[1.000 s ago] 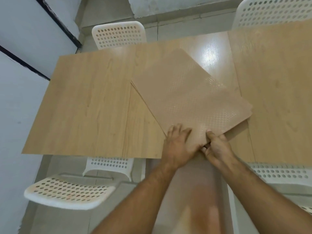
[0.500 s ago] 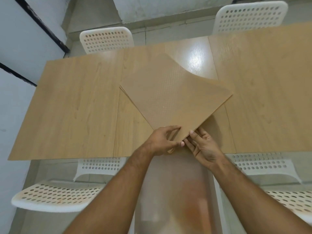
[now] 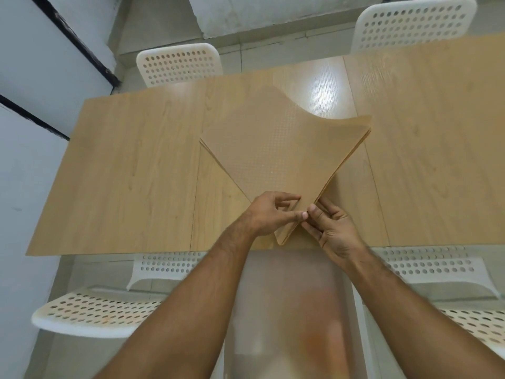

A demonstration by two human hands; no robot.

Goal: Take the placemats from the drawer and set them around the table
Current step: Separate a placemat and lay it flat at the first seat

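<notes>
View from above, looking down on a long, light wood-grain bench (image 3: pixel 131 170). A stack of tan placemats (image 3: pixel 276 151), dotted texture on the top one, sits turned like a diamond near the bench's middle w/ one corner pointing at the person. Several layered edges show along the stack's right side, so more than one mat, though the count can't be read. The far right part of the stack looks lifted and curved off the bench; the near corner overhangs slightly toward the front edge.

Both bare forearms reach in from the bottom. The left hand (image 3: pixel 269 214) pinches the near corner of the stack, thumb and forefinger closed on it from the left, other fingers curled above. The right hand (image 3: pixel 329 224) is at the same corner from the right, thumb on top, fingers apparently tucked under the layers; it seems to grip some of the mats, but which ones is hard to tell. The two thumbs nearly touch.

White perforated chairs ring the bench: one (image 3: pixel 177 64) at the far side left, another (image 3: pixel 412 21) far right, one (image 3: pixel 95 313) near left w/ its seat pulled out, one (image 3: pixel 448 272) near right. Grey tiled floor (image 3: pixel 164 26) beyond, pale wall (image 3: pixel 32 50) w/ dark trim on the left. A bright glare spot lies on the bench behind the stack.
</notes>
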